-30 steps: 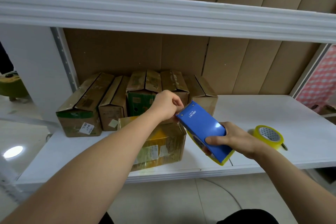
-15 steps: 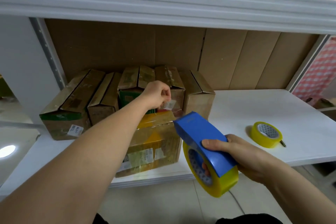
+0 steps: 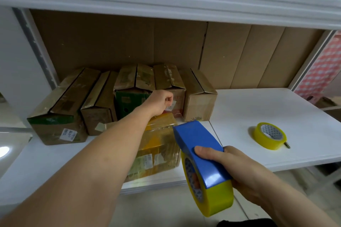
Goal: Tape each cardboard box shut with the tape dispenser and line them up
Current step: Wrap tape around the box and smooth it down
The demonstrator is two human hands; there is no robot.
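White shelving [image 3: 276,112] fills the view. Nearest, the right hand [image 3: 238,171] grips the blue tape dispenser [image 3: 203,158] (yellow roll loaded). Left of it sits a tape-wrapped box [image 3: 158,151]. Farther, the left hand [image 3: 160,100] is fisted, seemingly pinching tape. Five cardboard boxes [image 3: 60,108] line the back; a spare roll [image 3: 269,135] lies right.
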